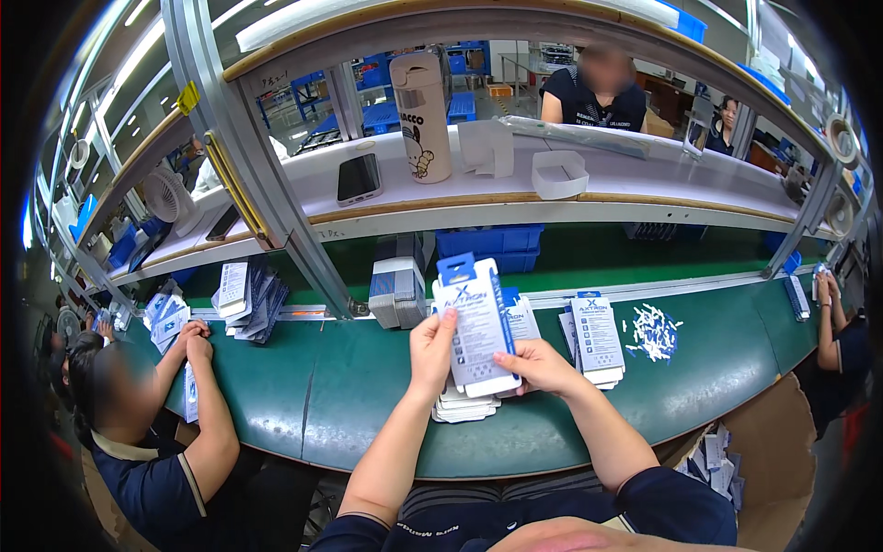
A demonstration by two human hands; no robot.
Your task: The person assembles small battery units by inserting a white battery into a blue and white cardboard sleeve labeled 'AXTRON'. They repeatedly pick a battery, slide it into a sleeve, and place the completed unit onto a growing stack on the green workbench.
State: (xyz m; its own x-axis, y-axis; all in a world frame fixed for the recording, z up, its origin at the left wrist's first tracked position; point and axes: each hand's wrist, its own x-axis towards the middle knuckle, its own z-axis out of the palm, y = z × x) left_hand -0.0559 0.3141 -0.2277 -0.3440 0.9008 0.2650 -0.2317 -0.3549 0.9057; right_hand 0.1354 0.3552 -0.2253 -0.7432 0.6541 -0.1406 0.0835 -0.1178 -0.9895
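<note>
A flat white-and-blue retail box (480, 336) with a blue hang tab is held up between my two hands over the green table. My left hand (432, 348) grips its left edge, thumb on the front. At the lower right corner, my right hand (538, 366) pinches it with the thumb in front; the fingers behind are hidden. Beneath, a stack of similar flat boxes (460, 408) lies partly covered by my hands. Just right of it stands another stack of such boxes (600, 342), with a scatter of small white and blue pieces (655, 333) beside it.
Behind my hands are a grey-white block of packed boxes (396, 293) and a blue bin (487, 247) under the shelf (497, 204). The shelf holds a tumbler (421, 120) and a phone (359, 178). A co-worker (175, 414) sits left; a carton (768, 451) stands at lower right.
</note>
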